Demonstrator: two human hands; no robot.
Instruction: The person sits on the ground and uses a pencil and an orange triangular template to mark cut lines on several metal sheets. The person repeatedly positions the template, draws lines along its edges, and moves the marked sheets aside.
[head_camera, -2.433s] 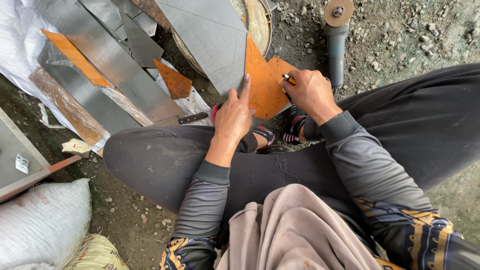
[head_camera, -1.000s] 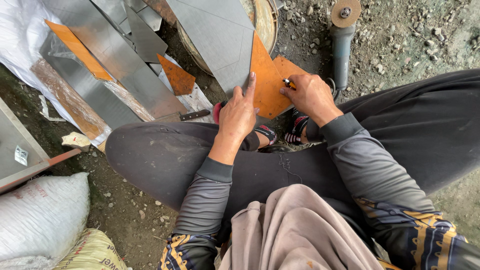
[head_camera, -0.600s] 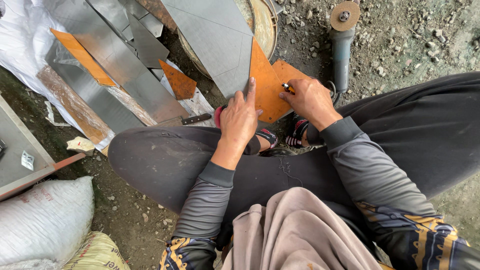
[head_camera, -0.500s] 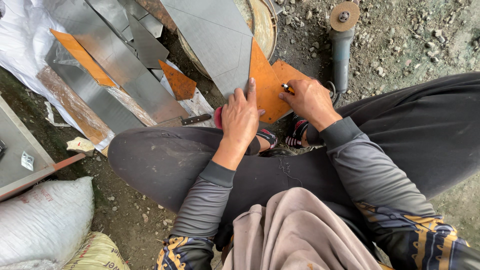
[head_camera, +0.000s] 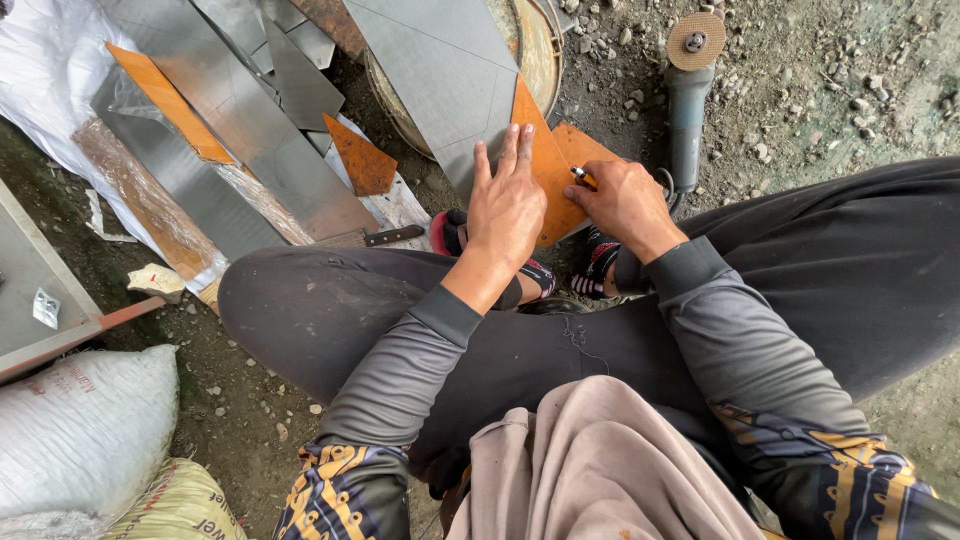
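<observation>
Head view: flat left hand (head_camera: 507, 205) presses metal sheets (head_camera: 455, 75); right hand (head_camera: 622, 203) grips marker (head_camera: 583, 178)

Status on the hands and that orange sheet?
Left hand flat on the rusty orange sheet, pinning it. Right hand holds a pen, tip on sheet. Angle grinder lies alongside, untouched.

Rusty orange metal sheet (head_camera: 548, 160) flat on ground w/ grey sheet (head_camera: 440, 70) overlapping; marker (head_camera: 583, 178) tip on it.

Pen (head_camera: 583, 178) mostly hidden in right hand (head_camera: 625, 205); grey sheet (head_camera: 440, 70) cut off by top edge.
</observation>
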